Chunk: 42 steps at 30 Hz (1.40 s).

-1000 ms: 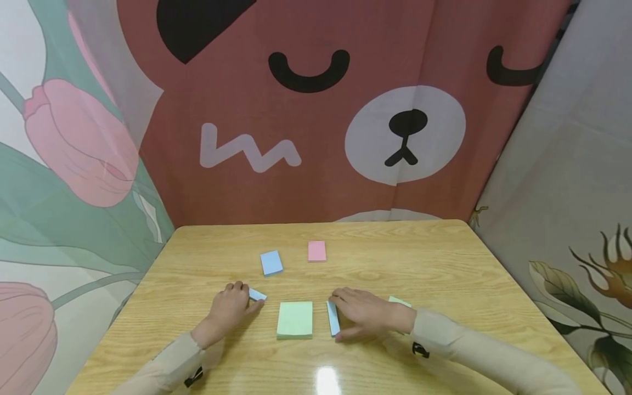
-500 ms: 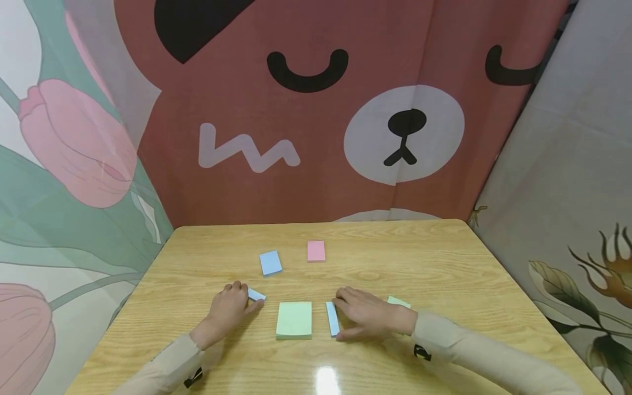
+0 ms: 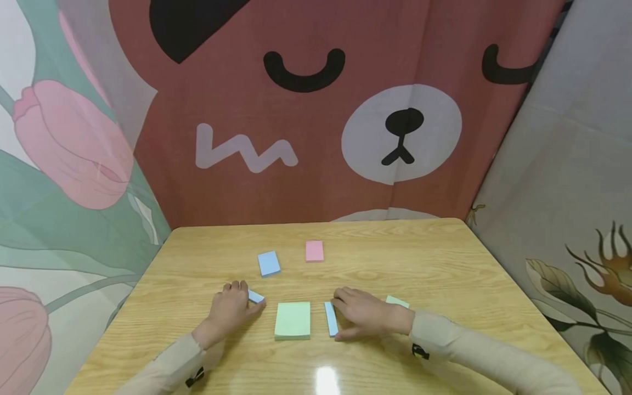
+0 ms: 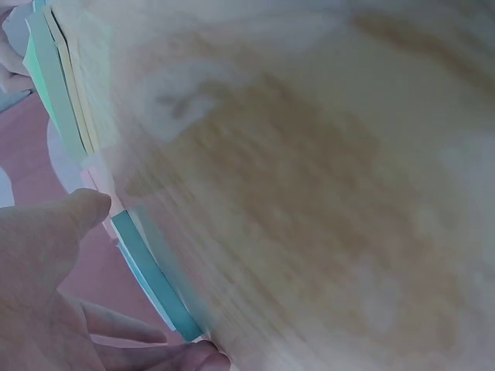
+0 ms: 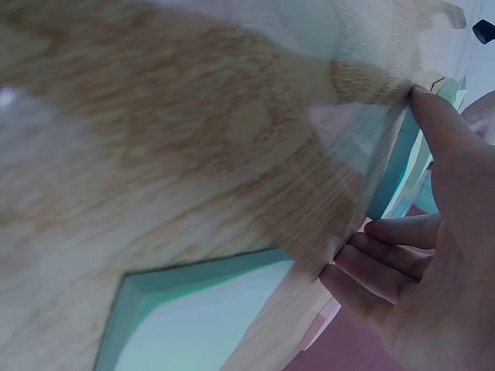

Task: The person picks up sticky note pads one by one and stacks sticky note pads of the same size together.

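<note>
My left hand (image 3: 229, 310) holds a narrow blue sticky-note pad (image 3: 255, 297) on the table. In the left wrist view its thumb sits at one end of that blue pad (image 4: 155, 272) and the fingertips at the other. Right of centre, a second narrow blue pad (image 3: 331, 319) lies between the thumb and fingertips of my right hand (image 3: 365, 312). The right wrist view has the thumb and index finger at opposite ends of this pad (image 5: 394, 166). A larger square green pad (image 3: 293, 320) lies between both hands, touched by neither.
Farther back lie a blue pad (image 3: 269, 264), slightly turned, and a pink pad (image 3: 314, 250). Another green pad (image 3: 396, 301) is partly hidden behind my right wrist. A printed bear curtain (image 3: 296, 197) hangs behind the wooden table (image 3: 419, 252).
My right fingertips have drawn back slightly from the top end of the blue pad. The head view has shifted a little. The pads stay where they were.
</note>
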{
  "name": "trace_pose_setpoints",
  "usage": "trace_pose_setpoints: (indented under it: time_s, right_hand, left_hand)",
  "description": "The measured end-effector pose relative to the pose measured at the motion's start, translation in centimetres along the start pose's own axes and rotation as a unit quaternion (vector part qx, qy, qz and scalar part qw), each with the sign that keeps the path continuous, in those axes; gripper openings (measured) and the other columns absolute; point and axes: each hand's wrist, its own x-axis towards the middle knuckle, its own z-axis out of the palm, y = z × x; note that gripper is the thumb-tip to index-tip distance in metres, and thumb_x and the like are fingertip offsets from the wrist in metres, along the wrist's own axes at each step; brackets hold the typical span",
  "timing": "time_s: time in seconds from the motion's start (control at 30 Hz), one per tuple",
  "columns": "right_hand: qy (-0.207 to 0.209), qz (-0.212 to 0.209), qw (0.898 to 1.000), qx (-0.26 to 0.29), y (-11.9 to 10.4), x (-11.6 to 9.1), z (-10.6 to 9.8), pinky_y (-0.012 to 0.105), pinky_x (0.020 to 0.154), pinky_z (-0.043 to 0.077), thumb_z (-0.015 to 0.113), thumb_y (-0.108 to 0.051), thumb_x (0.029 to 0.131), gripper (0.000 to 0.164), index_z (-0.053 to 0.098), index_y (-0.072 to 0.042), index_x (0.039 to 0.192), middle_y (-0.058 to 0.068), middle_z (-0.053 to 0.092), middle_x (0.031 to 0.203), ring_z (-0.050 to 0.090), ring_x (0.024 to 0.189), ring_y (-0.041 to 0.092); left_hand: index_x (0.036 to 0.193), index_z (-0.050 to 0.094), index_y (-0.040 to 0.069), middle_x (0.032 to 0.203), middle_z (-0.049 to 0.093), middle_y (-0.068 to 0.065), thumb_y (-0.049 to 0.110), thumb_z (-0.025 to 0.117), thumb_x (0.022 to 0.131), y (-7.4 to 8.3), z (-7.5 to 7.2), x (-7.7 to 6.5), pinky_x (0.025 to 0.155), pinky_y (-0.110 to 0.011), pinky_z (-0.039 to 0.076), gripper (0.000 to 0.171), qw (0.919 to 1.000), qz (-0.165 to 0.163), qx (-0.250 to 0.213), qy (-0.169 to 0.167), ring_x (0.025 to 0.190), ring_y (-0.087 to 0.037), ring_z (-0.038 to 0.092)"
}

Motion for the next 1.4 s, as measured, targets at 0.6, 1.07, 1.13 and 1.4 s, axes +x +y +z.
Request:
trace_pose_setpoints:
  time_s: [0.6,1.07,1.13,1.4]
  right_hand:
    - [-0.019,0.004,1.0,0.003,0.12,0.08,-0.07,0.023,0.08,0.04,0.043,-0.063,0.079,0.08,0.044,0.002,0.125,0.002,0.042,0.109,0.039,0.093,0.009]
    - [-0.02,0.005,1.0,0.002,0.09,0.15,0.01,0.023,0.079,0.04,0.043,-0.063,0.079,0.08,0.044,0.002,0.125,0.002,0.042,0.108,0.038,0.092,0.009]
    - [-0.02,0.007,1.0,0.001,0.11,0.17,0.03,0.023,0.08,0.04,0.043,-0.063,0.079,0.08,0.044,0.002,0.125,0.002,0.042,0.109,0.039,0.093,0.009]
    - [-0.024,0.01,1.0,0.0,0.05,0.09,-0.02,0.025,0.083,0.04,0.042,-0.064,0.079,0.081,0.043,0.003,0.126,0.003,0.042,0.11,0.039,0.095,0.01]
  left_hand:
    - [0.079,0.059,-0.007,0.069,0.053,-0.016,0.047,0.063,0.073,0.26,0.1,0.41,0.042,-0.034,0.042,0.054,1.0,0.007,-0.005,-0.004,0.064,-0.028,0.051]
    - [0.083,0.065,0.006,0.062,0.052,-0.015,0.036,0.063,0.073,0.28,0.26,0.68,0.039,-0.031,0.039,0.032,0.9995,0.031,-0.003,0.01,0.054,-0.024,0.047]
    - [0.084,0.066,0.008,0.062,0.053,-0.016,0.034,0.063,0.073,0.26,0.28,0.66,0.039,-0.032,0.039,0.028,0.9991,0.035,-0.009,0.021,0.053,-0.024,0.046]
    - [0.079,0.066,0.007,0.061,0.052,-0.014,0.034,0.064,0.072,0.11,0.6,0.68,0.038,-0.03,0.039,0.028,0.9983,0.04,-0.017,0.04,0.052,-0.024,0.047]
